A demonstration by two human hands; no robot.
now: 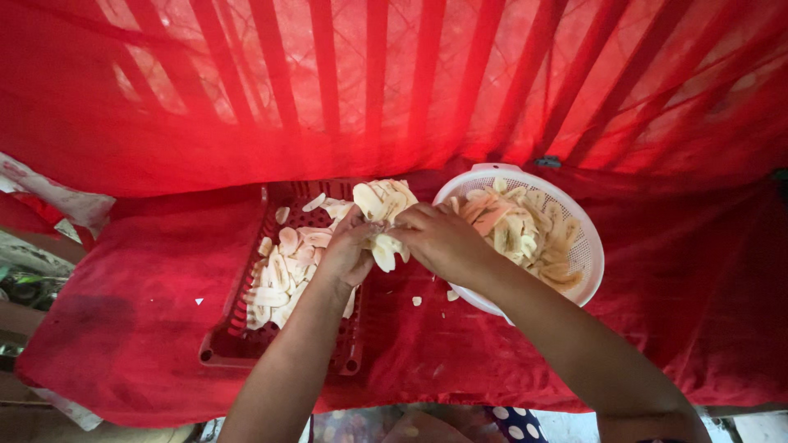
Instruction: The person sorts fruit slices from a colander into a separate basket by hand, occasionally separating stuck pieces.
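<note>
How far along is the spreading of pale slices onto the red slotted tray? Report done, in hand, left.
Done: the red slotted plastic tray already carries many pale flat slices. In hand: the left hand and right hand grip a small bunch of slices together. Left: the white perforated round basket looks roughly half full.

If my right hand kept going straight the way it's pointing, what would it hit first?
The right hand points left, so it would probably meet the pale slices pinched between both hands, then the left hand. The red tray lies beyond; depth is unclear.
</note>
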